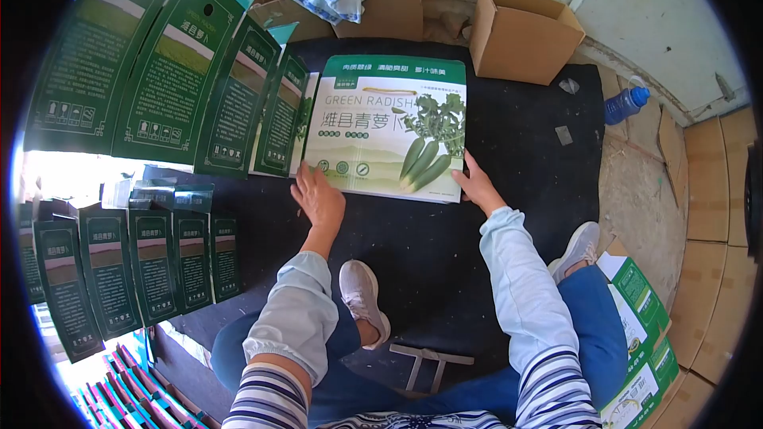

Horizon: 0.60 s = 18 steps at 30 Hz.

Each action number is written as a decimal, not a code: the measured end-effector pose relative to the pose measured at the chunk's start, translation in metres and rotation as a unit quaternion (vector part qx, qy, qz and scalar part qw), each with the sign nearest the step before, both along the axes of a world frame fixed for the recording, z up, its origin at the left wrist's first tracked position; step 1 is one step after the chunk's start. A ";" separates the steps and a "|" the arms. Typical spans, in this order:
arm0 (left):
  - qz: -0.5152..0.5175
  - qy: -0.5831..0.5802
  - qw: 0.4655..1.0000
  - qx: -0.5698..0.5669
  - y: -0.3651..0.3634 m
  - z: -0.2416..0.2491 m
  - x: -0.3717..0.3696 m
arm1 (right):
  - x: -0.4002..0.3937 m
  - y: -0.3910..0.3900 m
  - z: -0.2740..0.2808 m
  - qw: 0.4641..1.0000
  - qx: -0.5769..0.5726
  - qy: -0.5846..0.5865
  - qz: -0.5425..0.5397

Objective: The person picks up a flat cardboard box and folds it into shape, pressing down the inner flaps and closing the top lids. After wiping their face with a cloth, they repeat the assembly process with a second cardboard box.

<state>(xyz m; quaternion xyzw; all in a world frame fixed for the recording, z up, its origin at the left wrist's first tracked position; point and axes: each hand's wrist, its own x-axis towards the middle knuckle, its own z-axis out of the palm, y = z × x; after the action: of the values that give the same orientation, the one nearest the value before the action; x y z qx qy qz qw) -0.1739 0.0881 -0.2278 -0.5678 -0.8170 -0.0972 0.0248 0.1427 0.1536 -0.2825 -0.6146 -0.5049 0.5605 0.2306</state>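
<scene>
The radish box [358, 137] lies on the black mat [524, 163], and its printed face is looking up. This face is pale, with a green band at the far edge, the words "GREEN RADISH", a yellow cord handle [389, 92] and a picture of long green radishes. My left hand [319, 200] is at its near left corner, my right hand [478, 183] at the near right.
</scene>
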 end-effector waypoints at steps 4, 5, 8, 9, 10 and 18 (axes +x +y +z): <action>-0.103 -0.133 0.975 0.146 0.082 -0.003 0.012 | 0.004 -0.003 -0.004 0.998 0.046 -0.038 0.023; -0.110 -0.208 0.953 0.191 0.113 -0.006 0.015 | 0.005 -0.004 -0.009 0.997 0.063 -0.031 0.021; 0.036 -0.479 0.858 0.183 0.209 0.008 0.017 | 0.002 -0.008 -0.005 0.995 0.101 -0.017 0.019; 0.086 -0.590 0.780 0.189 0.235 0.025 0.020 | 0.002 -0.010 -0.001 0.991 0.127 -0.027 0.024; 0.061 -0.603 0.767 0.212 0.261 0.029 0.016 | 0.002 -0.010 -0.001 0.991 0.125 -0.026 0.028; 0.052 -0.767 0.624 0.140 0.379 0.093 -0.012 | 0.002 -0.013 0.019 0.995 0.064 -0.064 0.037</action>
<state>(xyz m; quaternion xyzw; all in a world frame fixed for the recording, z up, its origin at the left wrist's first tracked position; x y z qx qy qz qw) -0.1859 0.4667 -0.1351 -0.2332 -0.5447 -0.6095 -0.5267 0.1450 0.1406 -0.2631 -0.6143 -0.5757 0.4948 0.2153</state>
